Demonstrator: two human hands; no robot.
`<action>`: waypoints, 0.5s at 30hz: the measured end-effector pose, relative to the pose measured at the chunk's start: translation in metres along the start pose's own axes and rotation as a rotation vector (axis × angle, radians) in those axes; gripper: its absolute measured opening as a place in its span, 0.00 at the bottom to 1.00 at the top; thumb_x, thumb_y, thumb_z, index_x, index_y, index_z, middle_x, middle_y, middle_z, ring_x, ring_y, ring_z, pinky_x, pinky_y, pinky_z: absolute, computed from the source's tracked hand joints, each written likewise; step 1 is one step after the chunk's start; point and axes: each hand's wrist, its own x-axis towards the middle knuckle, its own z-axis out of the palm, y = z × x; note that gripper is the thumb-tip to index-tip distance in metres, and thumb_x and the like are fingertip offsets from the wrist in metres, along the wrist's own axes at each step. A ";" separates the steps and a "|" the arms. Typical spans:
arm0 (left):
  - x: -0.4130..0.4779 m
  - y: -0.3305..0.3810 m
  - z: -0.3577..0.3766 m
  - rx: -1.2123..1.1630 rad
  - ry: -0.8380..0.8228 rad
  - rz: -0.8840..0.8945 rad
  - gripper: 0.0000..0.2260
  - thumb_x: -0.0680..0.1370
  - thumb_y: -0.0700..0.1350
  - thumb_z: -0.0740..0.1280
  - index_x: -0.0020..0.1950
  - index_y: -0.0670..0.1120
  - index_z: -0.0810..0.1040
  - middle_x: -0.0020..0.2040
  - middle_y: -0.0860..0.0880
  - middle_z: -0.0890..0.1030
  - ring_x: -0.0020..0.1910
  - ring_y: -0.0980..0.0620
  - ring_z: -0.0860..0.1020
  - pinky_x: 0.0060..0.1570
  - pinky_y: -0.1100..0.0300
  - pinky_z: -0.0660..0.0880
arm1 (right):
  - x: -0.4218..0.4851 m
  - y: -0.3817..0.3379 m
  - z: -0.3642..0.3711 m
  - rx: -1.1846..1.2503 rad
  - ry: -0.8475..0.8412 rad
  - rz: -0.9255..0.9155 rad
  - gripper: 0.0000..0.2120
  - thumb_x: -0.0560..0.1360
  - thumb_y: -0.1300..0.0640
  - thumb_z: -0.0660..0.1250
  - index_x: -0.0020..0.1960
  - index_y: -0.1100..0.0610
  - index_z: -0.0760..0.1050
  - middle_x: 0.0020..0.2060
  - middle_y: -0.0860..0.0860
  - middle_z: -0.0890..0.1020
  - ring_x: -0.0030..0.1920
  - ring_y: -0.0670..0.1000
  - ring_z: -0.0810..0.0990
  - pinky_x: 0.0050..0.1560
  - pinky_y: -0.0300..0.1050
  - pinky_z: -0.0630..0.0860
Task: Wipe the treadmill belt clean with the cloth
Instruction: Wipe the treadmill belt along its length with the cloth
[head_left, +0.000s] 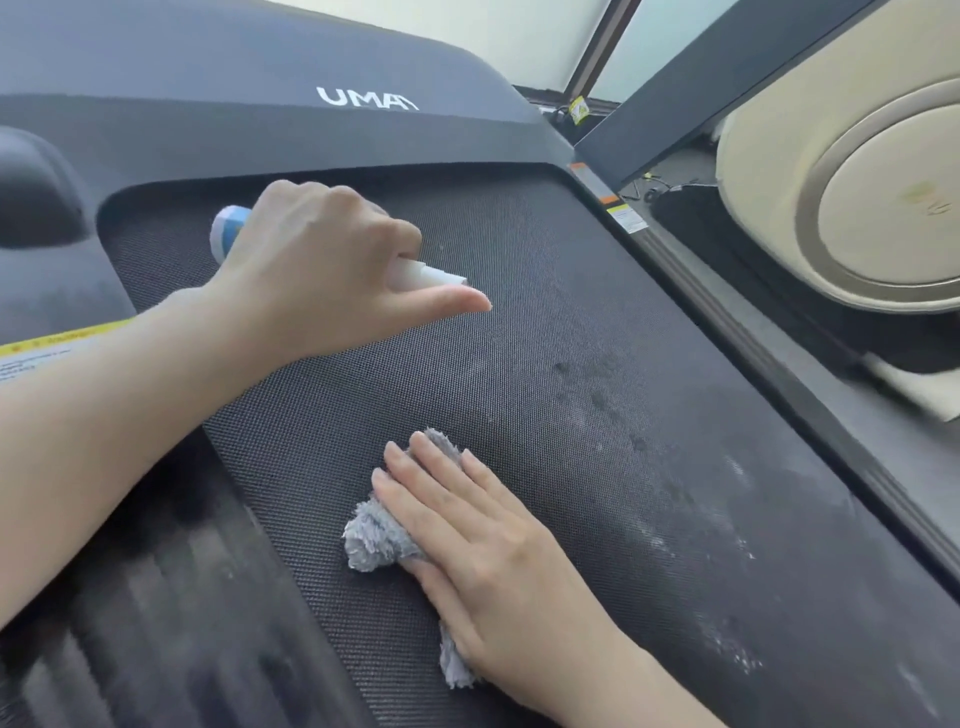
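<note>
- Filling most of the view, a black woven-texture treadmill belt runs from 11 to 5 o'clock, with open belt toward 12 and 4 o'clock. Pale specks and damp spots lie toward 4.
- Ribbed dark side rails border it at 7 o'clock and 3 o'clock. A dark motor cover with white lettering closes it at 12.
- At 6 o'clock the right hand lies flat, fingers straight, pressing a grey fluffy cloth onto the belt.
- At 10 o'clock the left hand is over the belt, fingers curled round a white-and-blue spray bottle, nozzle pointing toward 3.
- A cream round-faced machine stands at 2 o'clock beyond the rail, and a yellow warning label lies at 9.
</note>
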 end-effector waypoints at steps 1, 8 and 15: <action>0.000 0.000 0.000 0.004 0.003 0.006 0.32 0.69 0.76 0.49 0.26 0.48 0.64 0.24 0.51 0.71 0.26 0.45 0.70 0.31 0.60 0.58 | 0.001 0.004 0.000 -0.003 0.003 0.015 0.22 0.80 0.54 0.55 0.72 0.55 0.63 0.73 0.49 0.64 0.75 0.47 0.54 0.72 0.48 0.59; 0.003 0.003 0.004 0.002 -0.014 0.020 0.34 0.69 0.76 0.47 0.26 0.47 0.68 0.26 0.50 0.74 0.27 0.45 0.73 0.32 0.59 0.61 | 0.010 0.030 -0.002 -0.032 0.007 0.075 0.22 0.80 0.54 0.53 0.73 0.56 0.62 0.73 0.50 0.63 0.75 0.47 0.54 0.74 0.47 0.56; 0.004 0.004 0.005 0.049 -0.017 0.063 0.32 0.69 0.76 0.48 0.25 0.49 0.63 0.24 0.52 0.71 0.24 0.46 0.71 0.30 0.63 0.55 | 0.029 0.113 -0.012 0.067 0.033 0.303 0.22 0.80 0.57 0.54 0.73 0.55 0.60 0.74 0.48 0.61 0.75 0.45 0.52 0.75 0.50 0.52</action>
